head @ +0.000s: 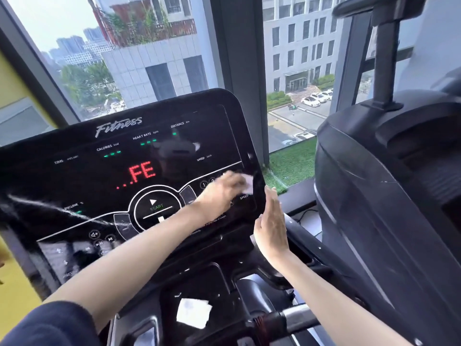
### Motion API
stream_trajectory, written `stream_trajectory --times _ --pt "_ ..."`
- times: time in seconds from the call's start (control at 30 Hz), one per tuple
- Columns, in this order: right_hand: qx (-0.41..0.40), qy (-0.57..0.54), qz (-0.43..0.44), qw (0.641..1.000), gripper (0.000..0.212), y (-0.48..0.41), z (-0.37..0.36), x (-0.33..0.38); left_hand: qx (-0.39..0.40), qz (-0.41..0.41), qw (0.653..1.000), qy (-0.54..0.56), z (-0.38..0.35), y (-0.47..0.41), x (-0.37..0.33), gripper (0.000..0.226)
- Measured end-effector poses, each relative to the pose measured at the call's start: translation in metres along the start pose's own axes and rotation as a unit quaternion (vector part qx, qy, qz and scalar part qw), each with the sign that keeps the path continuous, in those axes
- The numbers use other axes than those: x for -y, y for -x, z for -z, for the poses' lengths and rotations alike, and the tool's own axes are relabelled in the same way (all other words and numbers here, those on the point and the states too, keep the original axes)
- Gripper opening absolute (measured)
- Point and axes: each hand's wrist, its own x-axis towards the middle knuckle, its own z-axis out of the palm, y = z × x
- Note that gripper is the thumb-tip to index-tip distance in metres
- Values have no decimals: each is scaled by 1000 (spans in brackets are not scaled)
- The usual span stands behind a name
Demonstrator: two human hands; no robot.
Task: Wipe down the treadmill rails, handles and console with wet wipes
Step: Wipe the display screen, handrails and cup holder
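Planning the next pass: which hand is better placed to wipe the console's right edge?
Left: the left hand holds the wipe against the console beside that edge; the right hand is open and empty.

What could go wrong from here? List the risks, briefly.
1. The console is lit, showing red FE. The left hand holds the wet wipe at the speed keys, and its forearm crosses the START button, so an accidental press might start the belt.
2. Moisture could seep into the powered console at its right edge, where the right hand is open beside it.
3. The loose wipe on the lower tray might slide off.
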Motion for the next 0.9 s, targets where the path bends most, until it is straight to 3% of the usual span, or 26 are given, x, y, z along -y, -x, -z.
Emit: stream_trajectory --times 0.07,0.13,0.23,0.3,0.37,0.47,0.6,0.8,0.9 --pt "0 6 -20 1000 75 -1 3 -2 113 -98 989 6 -14 21 -15 53" --pt "6 5 -37 999 77 -1 8 -5 155 -145 977 -16 -8 15 -10 37" --pt "-1 17 -33 999 78 2 8 -7 63 -132 987 -72 9 -19 10 41" --pt "-2 28 -21 999 77 5 3 -8 40 -87 994 -49 7 -30 12 40" --pt "4 32 -15 999 76 9 -2 -8 68 -86 994 -18 -7 -23 2 47" --pt "8 28 -11 1000 73 15 -4 -6 134 -118 984 17 -24 7 -15 39" --pt "18 29 -5 999 75 23 -6 3 130 -128 983 27 -23 36 -10 35" --pt "27 23 22 999 72 36 -22 32 116 -123 986 6 1 87 6 56" --pt "51 33 55 997 68 46 -37 51 122 -101 987 2 17 117 10 56"
